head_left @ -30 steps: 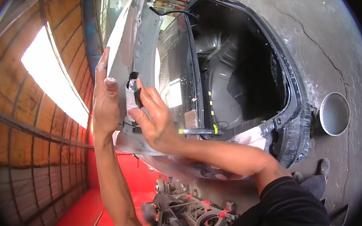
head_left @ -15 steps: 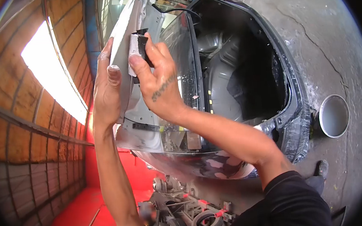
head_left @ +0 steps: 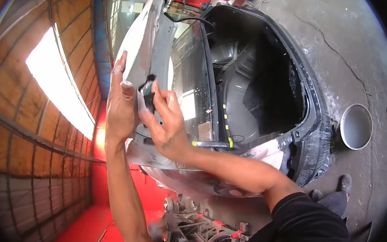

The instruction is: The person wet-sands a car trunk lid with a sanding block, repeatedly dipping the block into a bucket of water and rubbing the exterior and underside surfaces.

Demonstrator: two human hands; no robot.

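Note:
My right hand point(head_left: 168, 123) grips a small sanding block point(head_left: 148, 96) with dark sandpaper about it, thumb on one side and fingers on the other. The block lies against the edge of a raised car tailgate point(head_left: 150, 47), whose surface shows grey and white patches. My left hand point(head_left: 120, 106) rests on the outer face of that tailgate with its fingers stretched out. White dust coats its fingertips. The glass point(head_left: 194, 71) of the tailgate is right of my right hand.
The car's open boot point(head_left: 238, 85) shows bare grey metal inside. A round bucket point(head_left: 356, 127) of greyish liquid stands on the concrete floor point(head_left: 330, 14) at right. Wheels and metal parts point(head_left: 207, 233) lie below, near a red floor point(head_left: 66, 240). A corrugated wall point(head_left: 32, 147) rises at left.
My right hand has drawn the sanding block down along the tailgate edge, toward me. My left hand has shifted slightly right and down with the view.

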